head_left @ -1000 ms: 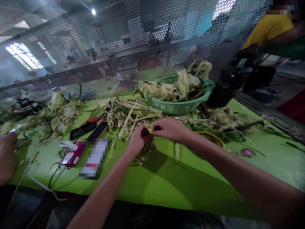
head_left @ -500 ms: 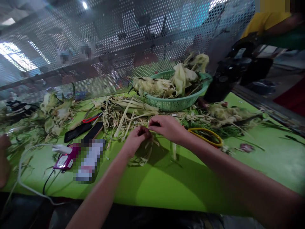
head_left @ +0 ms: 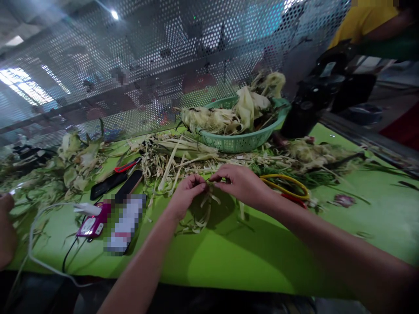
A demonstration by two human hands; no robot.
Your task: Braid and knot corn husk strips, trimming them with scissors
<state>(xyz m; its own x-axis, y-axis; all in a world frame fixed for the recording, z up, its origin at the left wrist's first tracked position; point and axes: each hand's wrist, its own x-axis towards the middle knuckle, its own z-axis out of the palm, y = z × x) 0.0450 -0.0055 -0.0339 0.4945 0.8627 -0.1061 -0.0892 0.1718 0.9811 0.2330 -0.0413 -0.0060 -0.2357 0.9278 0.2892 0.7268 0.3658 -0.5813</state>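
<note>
Above the green table (head_left: 222, 266), my left hand (head_left: 188, 194) is closed, with thumb and forefinger pinching the end of a pale plant strip (head_left: 212, 198). My right hand (head_left: 240, 183) comes in from the other side, its thumb and fingers pinched close to the left fingertips at the same strip. What lies right between the fingertips is small and partly hidden. Beneath the hands, curled pale strips (head_left: 198, 224) lie on the table. Behind them stretches a heap of dry husk strips and stalks (head_left: 160, 159).
A green basket (head_left: 237, 143) of husks stands behind, beside a black container (head_left: 306, 107). Phones (head_left: 129, 185), a purple power socket (head_left: 93, 224) with a white cable, and a red-handled tool (head_left: 127, 165) lie left. A yellow loop (head_left: 288, 183) lies right. Another person's hand (head_left: 5, 205) shows far left.
My right hand has drawn slightly right, its fingers opening a small gap from the left fingertips. The strip shows more between the hands. The view has shifted a little.
</note>
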